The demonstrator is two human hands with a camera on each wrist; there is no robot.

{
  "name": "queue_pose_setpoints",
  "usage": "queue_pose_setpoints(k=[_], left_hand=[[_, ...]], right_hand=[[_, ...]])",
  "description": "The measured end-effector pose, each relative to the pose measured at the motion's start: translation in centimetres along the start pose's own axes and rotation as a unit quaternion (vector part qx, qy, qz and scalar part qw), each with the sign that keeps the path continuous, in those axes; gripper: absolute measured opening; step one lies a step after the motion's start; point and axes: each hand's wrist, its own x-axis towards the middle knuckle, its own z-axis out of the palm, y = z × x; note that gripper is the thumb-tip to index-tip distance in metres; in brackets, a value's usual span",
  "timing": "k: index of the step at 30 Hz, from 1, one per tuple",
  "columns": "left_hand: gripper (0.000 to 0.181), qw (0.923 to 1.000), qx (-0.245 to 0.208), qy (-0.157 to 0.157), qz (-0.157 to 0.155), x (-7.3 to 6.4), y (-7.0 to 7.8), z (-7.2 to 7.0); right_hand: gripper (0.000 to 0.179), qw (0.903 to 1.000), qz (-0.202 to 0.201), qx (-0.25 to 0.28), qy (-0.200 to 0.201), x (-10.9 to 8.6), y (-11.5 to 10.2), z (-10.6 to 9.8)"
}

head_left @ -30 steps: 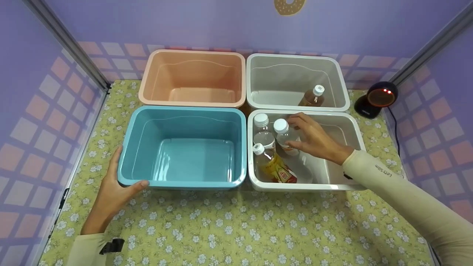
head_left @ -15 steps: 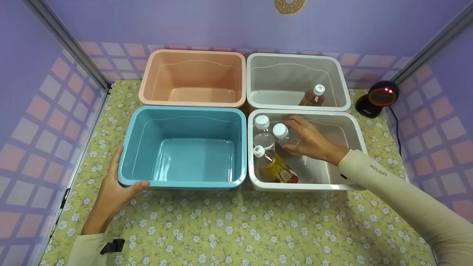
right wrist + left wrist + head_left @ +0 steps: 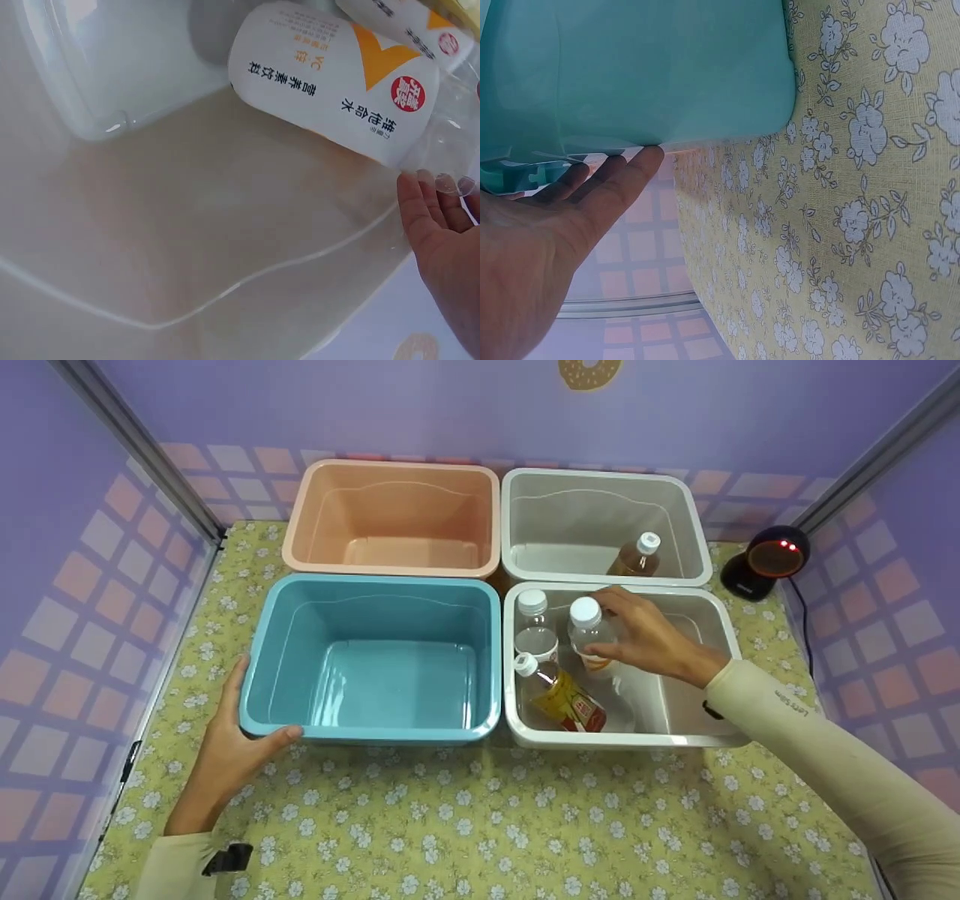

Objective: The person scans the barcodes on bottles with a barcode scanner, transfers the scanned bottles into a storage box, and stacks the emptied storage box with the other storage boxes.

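Observation:
In the head view, my right hand [image 3: 651,636] grips a clear plastic bottle [image 3: 585,639] with a white cap by its upper part. It is inside the front light-grey bin [image 3: 626,739]. The right wrist view shows this bottle's white label [image 3: 330,75] with an orange mark, and fingertips against its clear shoulder. To its left stands a similar white-capped bottle [image 3: 535,639]. A drink bottle [image 3: 568,701] with a yellow and red label leans in the same bin. My left hand [image 3: 232,742] rests on the front left corner of the blue bin [image 3: 375,733], fingers straight along its outer wall.
Behind stand a peach bin [image 3: 390,571] and another light-grey bin [image 3: 600,580], which holds a brown drink bottle [image 3: 636,561]. A black scanner-like device [image 3: 765,559] with red lights is at the right. Walls enclose the flowered tablecloth [image 3: 450,825].
My right hand first shifts slightly left, then right and up, with the clear bottle moving along. The yellow-labelled bottle turns slightly. My left hand stays on the blue bin.

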Motion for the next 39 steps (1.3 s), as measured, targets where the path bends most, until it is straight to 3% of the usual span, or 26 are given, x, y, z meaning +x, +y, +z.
queue_pose_setpoints(k=[23,28,39], left_hand=[[0.126,1.0,0.008,0.002,-0.003,0.1,0.1,-0.2],[0.125,1.0,-0.001,0.0,-0.001,0.1,0.0,-0.1],[0.124,1.0,-0.002,-0.004,0.007,0.1,0.0,0.1]], right_hand=[[0.058,0.9964,0.043,0.051,0.053,-1.1,-0.8,-3.4],[0.06,0.9959,0.06,0.034,0.059,-1.3,-1.0,-4.0],[0.061,0.9935,0.046,0.064,0.082,-1.8,-1.4,-5.4]])
